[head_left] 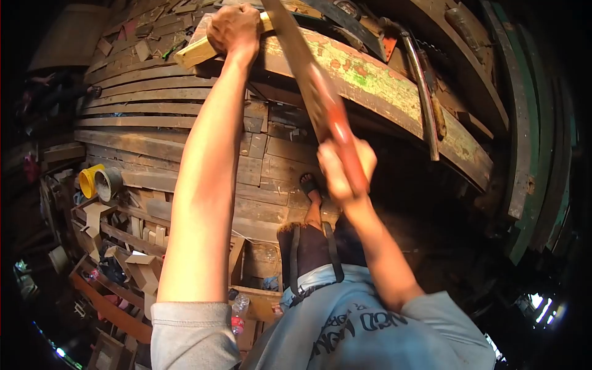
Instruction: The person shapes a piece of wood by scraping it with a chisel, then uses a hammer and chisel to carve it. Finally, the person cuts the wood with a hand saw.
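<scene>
My left hand (234,31) is closed round a pale piece of wood (196,53), pressing it at the far left end of a paint-worn bench plank (376,83). A handsaw (299,58) with a red handle is in my right hand (346,166), its fingers wrapped round the grip. The saw's blade slants up and away, crossing over the bench just right of my left hand. Near the top edge the blade overlaps the wood, and its far tip lies outside the view. Motion blurs the saw and my right hand somewhat.
A hammer-like tool with a long metal shaft (422,92) lies across the bench at right. Scattered offcuts (143,49) cover the floor at the far left. A yellow bucket (91,180) stands at left above wooden scraps. A plastic bottle (239,308) is low by my left sleeve.
</scene>
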The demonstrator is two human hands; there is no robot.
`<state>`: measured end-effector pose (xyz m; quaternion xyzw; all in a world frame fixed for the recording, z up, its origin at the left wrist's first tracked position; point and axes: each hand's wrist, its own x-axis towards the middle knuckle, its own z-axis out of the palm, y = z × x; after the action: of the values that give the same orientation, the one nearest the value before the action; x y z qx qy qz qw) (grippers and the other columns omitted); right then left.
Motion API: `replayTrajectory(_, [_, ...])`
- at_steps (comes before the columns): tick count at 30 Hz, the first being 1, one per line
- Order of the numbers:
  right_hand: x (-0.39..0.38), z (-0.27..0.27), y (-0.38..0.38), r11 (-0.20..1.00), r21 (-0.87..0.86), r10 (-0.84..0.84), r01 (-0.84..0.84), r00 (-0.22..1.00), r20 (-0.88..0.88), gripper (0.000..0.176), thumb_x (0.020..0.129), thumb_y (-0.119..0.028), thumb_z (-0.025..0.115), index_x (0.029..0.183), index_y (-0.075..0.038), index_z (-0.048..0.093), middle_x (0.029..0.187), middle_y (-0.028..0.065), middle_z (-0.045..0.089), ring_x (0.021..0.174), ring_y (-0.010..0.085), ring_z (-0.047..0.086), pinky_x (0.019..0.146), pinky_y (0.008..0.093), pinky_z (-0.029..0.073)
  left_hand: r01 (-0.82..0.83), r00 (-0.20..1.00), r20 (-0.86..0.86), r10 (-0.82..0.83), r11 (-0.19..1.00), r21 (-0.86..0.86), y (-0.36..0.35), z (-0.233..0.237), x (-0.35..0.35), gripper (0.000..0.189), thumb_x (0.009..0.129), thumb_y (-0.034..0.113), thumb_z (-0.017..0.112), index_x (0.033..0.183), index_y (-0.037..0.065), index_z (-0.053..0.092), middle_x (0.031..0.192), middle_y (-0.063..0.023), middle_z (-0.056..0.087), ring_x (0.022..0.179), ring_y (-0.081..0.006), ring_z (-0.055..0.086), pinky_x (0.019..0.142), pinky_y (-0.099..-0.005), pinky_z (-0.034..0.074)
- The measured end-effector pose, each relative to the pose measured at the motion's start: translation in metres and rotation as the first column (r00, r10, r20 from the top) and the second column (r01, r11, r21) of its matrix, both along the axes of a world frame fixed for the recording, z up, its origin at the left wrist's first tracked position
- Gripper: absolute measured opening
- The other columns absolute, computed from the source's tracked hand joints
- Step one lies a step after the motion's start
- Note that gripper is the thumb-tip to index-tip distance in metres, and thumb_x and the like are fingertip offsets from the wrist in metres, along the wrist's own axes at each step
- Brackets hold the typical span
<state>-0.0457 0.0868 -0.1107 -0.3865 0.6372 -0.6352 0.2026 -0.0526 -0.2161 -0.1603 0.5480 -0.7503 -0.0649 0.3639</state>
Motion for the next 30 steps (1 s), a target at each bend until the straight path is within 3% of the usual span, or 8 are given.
replayTrajectory(4, [-0.024, 0.01, -0.109, 0.992, -0.11, -0.077, 0.066, 0.992, -0.095, 0.019, 0.076, -0.007, 0.057, 0.061, 0.001, 0.048, 0.053, 0.016, 0.048, 0.042, 0.0299, 0.049, 0.043, 0.0372, 0.038, 0.033, 0.999, 0.019, -0.032, 0.997, -0.076, 0.006, 0.012, 0.001, 0.033, 0.079, 0.028, 0.053, 0.07, 0.001, 0.069, 0.072, -0.019, 0.066, 0.07, -0.0327, 0.067, 0.071, -0.041, 0.05])
replayTrajectory(7, [-0.011, 0.005, -0.038, 1.0, -0.031, -0.003, 0.0, 0.994, -0.111, 0.009, 0.074, -0.003, 0.055, 0.077, 0.004, 0.059, 0.059, 0.0152, 0.053, 0.047, 0.0258, 0.055, 0.046, 0.0337, 0.042, 0.008, 1.0, -0.015, -0.008, 1.0, -0.011, 0.003, 0.006, 0.0, 0.033, 0.08, 0.028, 0.052, 0.07, 0.001, 0.07, 0.071, -0.0197, 0.066, 0.069, -0.0342, 0.066, 0.07, -0.0417, 0.051])
replayTrajectory(9, [0.006, 0.025, 0.012, 0.993, 0.106, 0.06, -0.048, 0.992, -0.112, 0.043, 0.074, -0.004, 0.054, 0.115, 0.009, 0.057, 0.075, 0.0187, 0.061, 0.053, 0.0264, 0.06, 0.052, 0.0324, 0.047, -0.037, 0.999, -0.004, 0.037, 0.999, 0.01, -0.006, 0.01, -0.003, 0.032, 0.079, 0.03, 0.053, 0.075, 0.004, 0.071, 0.077, -0.0206, 0.066, 0.075, -0.0359, 0.066, 0.073, -0.043, 0.049])
replayTrajectory(12, [-0.003, -0.002, -0.033, 0.995, -0.041, -0.102, 0.094, 0.958, -0.266, 0.029, 0.074, -0.009, 0.053, 0.095, 0.007, 0.063, 0.066, 0.0184, 0.061, 0.052, 0.0237, 0.06, 0.05, 0.0321, 0.044, -0.032, 0.997, 0.071, 0.029, 0.998, 0.051, -0.004, -0.001, 0.0, 0.032, 0.079, 0.033, 0.052, 0.077, 0.008, 0.072, 0.081, -0.0204, 0.067, 0.081, -0.0362, 0.065, 0.076, -0.045, 0.047])
replayTrajectory(16, [-0.032, 0.025, -0.109, 0.994, -0.111, -0.003, 0.011, 0.998, 0.07, 0.018, 0.075, -0.01, 0.059, 0.064, 0.002, 0.05, 0.053, 0.0129, 0.048, 0.044, 0.0245, 0.047, 0.045, 0.0352, 0.039, -0.02, 0.998, 0.063, 0.015, 0.996, 0.088, 0.007, 0.011, 0.001, 0.032, 0.078, 0.029, 0.051, 0.073, 0.005, 0.071, 0.08, -0.0183, 0.068, 0.078, -0.0348, 0.066, 0.076, -0.0417, 0.05])
replayTrajectory(20, [0.007, 0.017, -0.007, 0.988, -0.143, -0.071, 0.06, 0.995, -0.074, 0.04, 0.073, -0.002, 0.054, 0.111, 0.01, 0.058, 0.057, 0.0119, 0.051, 0.046, 0.0233, 0.054, 0.046, 0.0325, 0.043, 0.015, 1.0, 0.012, -0.015, 1.0, 0.018, 0.001, 0.008, 0.0, 0.033, 0.077, 0.032, 0.054, 0.07, 0.004, 0.07, 0.077, -0.0203, 0.067, 0.077, -0.0347, 0.065, 0.075, -0.0424, 0.049])
replayTrajectory(25, [-0.021, 0.003, -0.099, 0.994, -0.081, -0.072, 0.071, 0.997, -0.012, 0.019, 0.074, -0.011, 0.057, 0.063, 0.003, 0.05, 0.051, 0.0137, 0.046, 0.044, 0.0244, 0.05, 0.044, 0.0368, 0.039, 0.019, 0.997, 0.067, -0.024, 0.997, 0.071, 0.001, 0.008, 0.0, 0.032, 0.078, 0.028, 0.053, 0.072, 0.001, 0.069, 0.078, -0.0203, 0.068, 0.073, -0.0345, 0.067, 0.07, -0.0426, 0.051])
replayTrajectory(30, [0.005, -0.002, -0.028, 0.971, -0.23, -0.103, 0.068, 0.985, -0.142, 0.024, 0.072, -0.003, 0.052, 0.092, 0.004, 0.062, 0.058, 0.0135, 0.051, 0.045, 0.0236, 0.051, 0.044, 0.0343, 0.04, 0.096, 0.994, 0.046, -0.096, 0.995, 0.009, -0.008, 0.001, 0.003, 0.032, 0.079, 0.03, 0.054, 0.071, 0.003, 0.07, 0.073, -0.0187, 0.067, 0.067, -0.0323, 0.065, 0.066, -0.0418, 0.05])
